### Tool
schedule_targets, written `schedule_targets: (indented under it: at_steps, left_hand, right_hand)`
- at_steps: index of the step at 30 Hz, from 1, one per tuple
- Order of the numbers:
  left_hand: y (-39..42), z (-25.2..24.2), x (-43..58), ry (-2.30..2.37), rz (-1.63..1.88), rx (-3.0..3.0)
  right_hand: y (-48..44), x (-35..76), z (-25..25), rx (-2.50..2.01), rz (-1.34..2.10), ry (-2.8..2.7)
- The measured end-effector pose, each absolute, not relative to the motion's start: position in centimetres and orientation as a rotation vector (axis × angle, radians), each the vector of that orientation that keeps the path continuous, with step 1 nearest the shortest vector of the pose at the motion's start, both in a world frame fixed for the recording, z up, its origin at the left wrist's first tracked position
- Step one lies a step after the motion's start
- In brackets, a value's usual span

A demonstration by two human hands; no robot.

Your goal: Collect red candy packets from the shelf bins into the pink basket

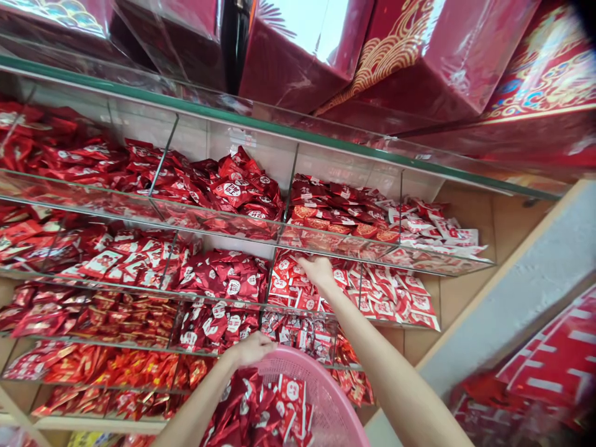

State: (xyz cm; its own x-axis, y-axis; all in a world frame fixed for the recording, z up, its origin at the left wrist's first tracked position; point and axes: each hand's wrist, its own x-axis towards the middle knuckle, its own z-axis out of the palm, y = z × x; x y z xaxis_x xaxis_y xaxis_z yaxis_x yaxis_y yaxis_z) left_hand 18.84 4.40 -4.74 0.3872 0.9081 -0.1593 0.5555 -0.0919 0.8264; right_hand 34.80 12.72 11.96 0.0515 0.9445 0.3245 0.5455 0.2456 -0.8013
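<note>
My left hand (254, 349) is closed over the rim of a pink plastic basket (338, 394), thumb side up. Inside the basket lie dark red foil packets (254, 413) and brighter red and white packets (293, 397). My right hand (317, 272) reaches into a glass-walled shelf compartment and touches red and white packets (298, 288) there. Its fingers are mostly hidden from this angle, so I cannot see whether they hold one.
Glass dividers (269, 276) split the tiered shelves into compartments of small red packets. Large red gift boxes (298, 68) stand on the glass shelf (261, 124) above. A grey wall (503, 298) and red bags (554, 360) are on the right.
</note>
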Motion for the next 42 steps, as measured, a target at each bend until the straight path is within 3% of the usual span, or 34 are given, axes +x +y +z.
schedule_targets:
  at_steps: [15, 23, 31, 42]
  left_hand:
    - [4.8, -5.2, 18.7, 1.269, 0.522, 1.783]
    - [5.0, -5.5, 18.7, 1.256, 0.519, 1.740]
    - [4.5, -4.5, 19.0, 1.263, 0.502, 1.739]
    - [4.2, -4.0, 19.0, 1.272, 0.464, 1.763]
  right_hand:
    - [5.7, 39.7, 11.2, -1.069, 0.653, -1.472]
    - [-1.5, 44.0, 4.5, -1.087, 0.860, -1.716]
    - [-1.2, 44.0, -2.5, -1.278, 0.614, -2.165]
    - [1.6, 42.0, -2.2, -1.148, 0.374, -2.747]
